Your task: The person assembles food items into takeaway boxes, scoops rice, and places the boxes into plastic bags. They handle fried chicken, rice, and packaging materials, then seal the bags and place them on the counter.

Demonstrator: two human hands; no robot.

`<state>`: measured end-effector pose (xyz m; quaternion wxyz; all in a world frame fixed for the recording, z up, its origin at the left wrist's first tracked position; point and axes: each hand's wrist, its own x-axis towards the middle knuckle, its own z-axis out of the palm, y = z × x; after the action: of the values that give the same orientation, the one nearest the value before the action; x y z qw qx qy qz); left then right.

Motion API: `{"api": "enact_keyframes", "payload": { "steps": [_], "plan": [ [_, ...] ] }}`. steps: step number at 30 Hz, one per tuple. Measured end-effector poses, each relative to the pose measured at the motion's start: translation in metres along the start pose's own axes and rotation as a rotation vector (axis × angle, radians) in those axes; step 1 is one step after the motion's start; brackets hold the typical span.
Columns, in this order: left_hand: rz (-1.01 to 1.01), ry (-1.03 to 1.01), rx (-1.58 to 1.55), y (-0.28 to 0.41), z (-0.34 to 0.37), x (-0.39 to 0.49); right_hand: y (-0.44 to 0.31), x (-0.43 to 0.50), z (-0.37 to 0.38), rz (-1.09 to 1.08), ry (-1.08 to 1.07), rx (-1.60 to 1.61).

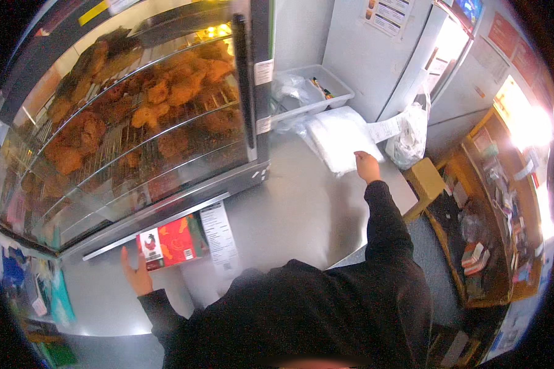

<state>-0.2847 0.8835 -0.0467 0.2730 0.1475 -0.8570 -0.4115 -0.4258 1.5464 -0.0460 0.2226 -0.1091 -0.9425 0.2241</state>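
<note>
At the left of the steel counter (295, 207), my left hand (137, 276) is raised with fingers apart, beside the left end of a red printed box (175, 242); whether they touch is unclear. A long printed receipt (219, 235) lies right of the box. My right hand (367, 167) is over the lower right part of a stack of white plastic bags (339, 138), its fingers bent together; whether it pinches a bag cannot be made out. A small slip of printed paper (385, 129) lies at the stack's right edge.
A glass display warmer (247, 92) with fried chicken pieces (184, 83) on racks fills the upper left. Behind the bags is a clear plastic tub (337, 94). A tied white carrier bag (408, 138) and a cardboard box (424, 184) are at the right, near wooden shelves (503, 230).
</note>
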Motion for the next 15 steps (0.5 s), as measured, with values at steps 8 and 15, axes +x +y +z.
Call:
{"api": "enact_keyframes", "payload": {
  "steps": [8, 15],
  "plan": [
    [-0.166, 0.130, -0.191, 0.093, 0.064, -0.108, 0.096, 0.139, 0.060, -0.293, -0.329, -0.376],
    [-0.033, 0.034, -0.014, 0.179, 0.129, -0.161, 0.110, 0.156, 0.049, -0.338, -0.679, -0.356]
  ]
}}
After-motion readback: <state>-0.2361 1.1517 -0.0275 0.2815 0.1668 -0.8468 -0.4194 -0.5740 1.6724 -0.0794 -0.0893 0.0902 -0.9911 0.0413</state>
